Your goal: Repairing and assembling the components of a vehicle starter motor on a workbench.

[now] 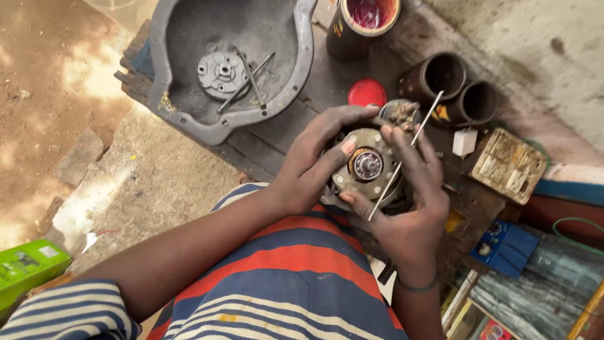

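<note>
A round metal motor part (367, 165) with a bearing at its centre is gripped between both hands above the dark wooden bench. My left hand (311, 160) wraps its left side, thumb resting on the face near the bearing. My right hand (409, 201) cups it from the right and below, and also holds a thin white rod (402, 157) that slants across the part from upper right to lower left.
A large grey metal housing (189, 113) holding a small disc (221, 72) and rods lies at top left. A can of red paint (365, 22), a red lid (367, 92), two dark cylinders (456, 88) and a small open box (508, 165) sit on the bench (270, 135). Green box (25, 267) at left.
</note>
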